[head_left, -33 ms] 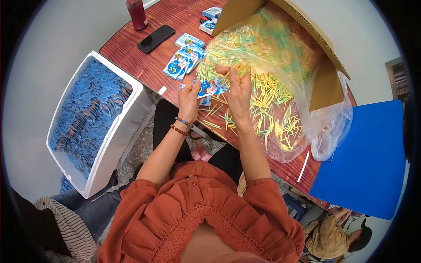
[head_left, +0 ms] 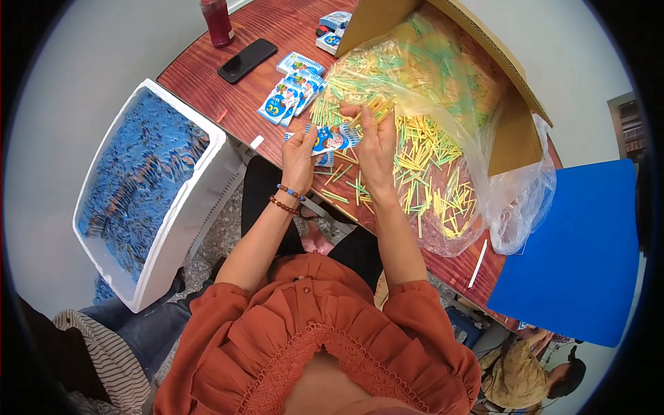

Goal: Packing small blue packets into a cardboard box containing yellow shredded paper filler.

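Note:
My left hand [head_left: 299,160] pinches the left end of a small blue-and-white printed packet [head_left: 330,140] above the near edge of the table. Between the thumb and fingers of my right hand [head_left: 377,146] is a small bunch of thin yellow sticks [head_left: 380,108], at the packet's right end. Whether their lower ends are inside the packet is hidden by my fingers. Another blue-and-white packet [head_left: 325,160] lies partly covered below. Loose yellow and green sticks [head_left: 436,155] are heaped to the right of my hands, spilling from a clear plastic bag [head_left: 460,117].
The bag comes out of a tipped cardboard box [head_left: 522,149]. More packets [head_left: 280,102], a black phone [head_left: 247,61] and a red bottle [head_left: 217,24] stand farther left. A white foam box [head_left: 214,149] full of blue packets is at my left. A blue panel [head_left: 574,256] stands right; another person [head_left: 522,373] sits beyond.

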Motion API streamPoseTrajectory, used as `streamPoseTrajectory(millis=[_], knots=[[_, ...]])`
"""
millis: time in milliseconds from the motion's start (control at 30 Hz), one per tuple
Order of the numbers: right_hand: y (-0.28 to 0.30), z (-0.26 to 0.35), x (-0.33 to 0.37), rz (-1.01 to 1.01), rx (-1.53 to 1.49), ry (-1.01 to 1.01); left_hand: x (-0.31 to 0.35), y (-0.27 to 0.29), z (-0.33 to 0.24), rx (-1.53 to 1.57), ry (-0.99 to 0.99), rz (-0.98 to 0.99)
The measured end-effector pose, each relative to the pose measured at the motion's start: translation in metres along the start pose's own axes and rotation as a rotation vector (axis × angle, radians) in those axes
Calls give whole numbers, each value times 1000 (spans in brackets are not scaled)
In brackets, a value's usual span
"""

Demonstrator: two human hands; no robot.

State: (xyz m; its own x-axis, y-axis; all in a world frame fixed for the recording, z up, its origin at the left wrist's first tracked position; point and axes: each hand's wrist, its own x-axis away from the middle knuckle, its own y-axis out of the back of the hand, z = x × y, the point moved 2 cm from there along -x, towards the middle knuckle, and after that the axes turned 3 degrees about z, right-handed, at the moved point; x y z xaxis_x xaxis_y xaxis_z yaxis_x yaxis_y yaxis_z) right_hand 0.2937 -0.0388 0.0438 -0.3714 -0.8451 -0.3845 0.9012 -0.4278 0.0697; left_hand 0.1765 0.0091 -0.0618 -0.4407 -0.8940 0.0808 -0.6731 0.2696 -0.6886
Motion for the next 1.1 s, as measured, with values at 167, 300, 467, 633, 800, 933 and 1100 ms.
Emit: streamPoseTrajectory(millis=[167,300,467,633,800,933,1100], knots=[[-12,0,-2,-128,-243,41,3,-7,-1,104,-29,-37],[-13,9,-11,-140,-289,8,7,-10,-7,87,-41,-110],[-14,-6,-4,-20,-186,-35,7,-8,-9,111,7,-97],[-18,-22,4,-70,-77,33,6,-11,-4,149,14,-81],[-21,-12,3,-144,-73,41,1,-22,-1,205,-13,-75],[-29,16,-6,-311,-403,-465,-10,-19,12,241,-31,-72],[2,-43,-1,-184,-554,-65,-18,-45,23,308,15,-17]])
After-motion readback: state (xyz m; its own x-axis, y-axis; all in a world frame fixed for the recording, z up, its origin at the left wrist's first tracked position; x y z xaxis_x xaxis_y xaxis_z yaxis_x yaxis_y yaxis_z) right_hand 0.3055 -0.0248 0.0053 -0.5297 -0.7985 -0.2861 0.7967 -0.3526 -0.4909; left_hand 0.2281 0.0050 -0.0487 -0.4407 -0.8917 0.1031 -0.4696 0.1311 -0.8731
